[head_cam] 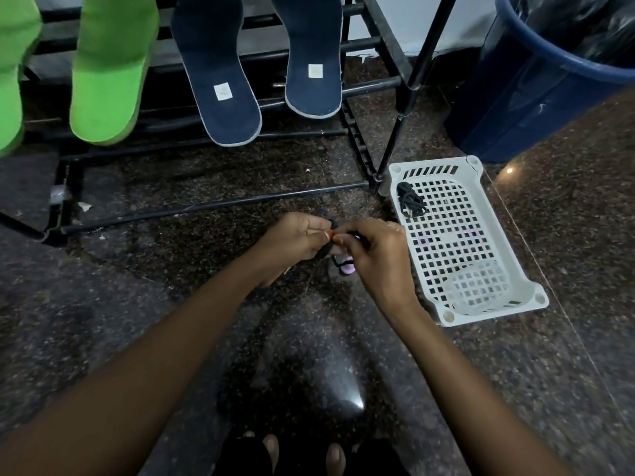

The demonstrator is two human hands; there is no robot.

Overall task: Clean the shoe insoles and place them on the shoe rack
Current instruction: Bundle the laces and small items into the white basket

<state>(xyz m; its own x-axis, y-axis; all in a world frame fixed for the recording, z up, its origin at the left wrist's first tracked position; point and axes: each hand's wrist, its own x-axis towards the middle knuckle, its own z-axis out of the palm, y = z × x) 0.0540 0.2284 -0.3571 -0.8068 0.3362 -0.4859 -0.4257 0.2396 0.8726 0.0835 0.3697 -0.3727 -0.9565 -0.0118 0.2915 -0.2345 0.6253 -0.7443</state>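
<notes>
step: four insoles look already parked on the rack (213,204), so we read this as a side job, winding up a black lace (327,250).
left hand (295,238): fingers curled, thumb and fingertips pinching the lace.
right hand (374,255): pinching the same lace, just beside the left and touching it at the fingertips, low over the floor (171,304).
insoles: navy insoles (220,73) and green insoles (110,70) lean side by side on the rack bars, heels down and hanging past the front bar.
next: we'd guess finish the coil, then drop it in the basket (433,163) next to the bundle (410,201). It needs a short reach right and a steady pinch so the coil doesn't spring open.
materials: the lace is thin, limp cord. The navy insoles are flat fabric-faced foam with a pale edge and a square label, and the green ones are smooth foam. The rack is black metal tube and the basket is stiff white plastic grid.
floor: dark speckled polished stone, glossy.
unclear: a small pink item (345,267) under the hands, which we can't identify.
</notes>
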